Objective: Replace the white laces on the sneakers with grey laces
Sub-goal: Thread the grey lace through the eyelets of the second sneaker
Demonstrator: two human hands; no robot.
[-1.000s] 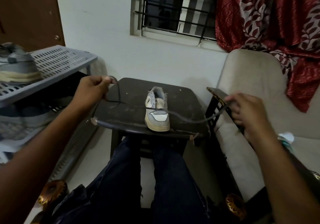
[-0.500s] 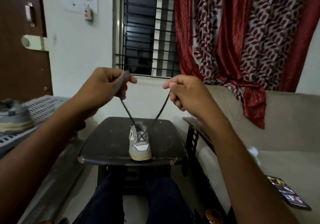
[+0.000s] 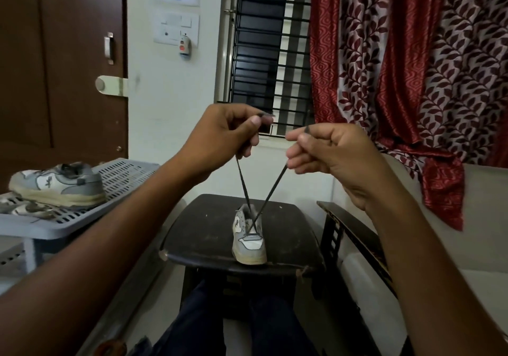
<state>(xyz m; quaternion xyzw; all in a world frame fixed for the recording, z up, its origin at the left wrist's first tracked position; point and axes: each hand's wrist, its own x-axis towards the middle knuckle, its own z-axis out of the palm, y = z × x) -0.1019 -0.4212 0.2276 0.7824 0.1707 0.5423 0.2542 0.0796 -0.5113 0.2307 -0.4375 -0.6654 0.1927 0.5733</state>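
Observation:
A grey and white sneaker (image 3: 249, 243) stands toe toward me on a small dark table (image 3: 206, 234). A grey lace (image 3: 270, 190) runs through its lowest eyelets, and both ends rise taut in a V to my raised hands. My left hand (image 3: 228, 135) pinches the left end between thumb and fingers, with the tip poking out to the right. My right hand (image 3: 327, 152) grips the right end, its tip showing above the thumb. The second sneaker (image 3: 59, 185) lies on a grey plastic rack (image 3: 121, 188) at the left.
A beige sofa (image 3: 483, 218) with a dark wooden armrest (image 3: 354, 234) stands to the right of the table. Behind are a barred window (image 3: 272, 53), red patterned curtains (image 3: 412, 67) and a brown door (image 3: 60, 61). My legs (image 3: 220, 325) reach under the table.
One second ago my hands held the lace ends wide apart and low. They have since risen and come together above the sneaker, pulling both ends up taut; my view has tilted upward.

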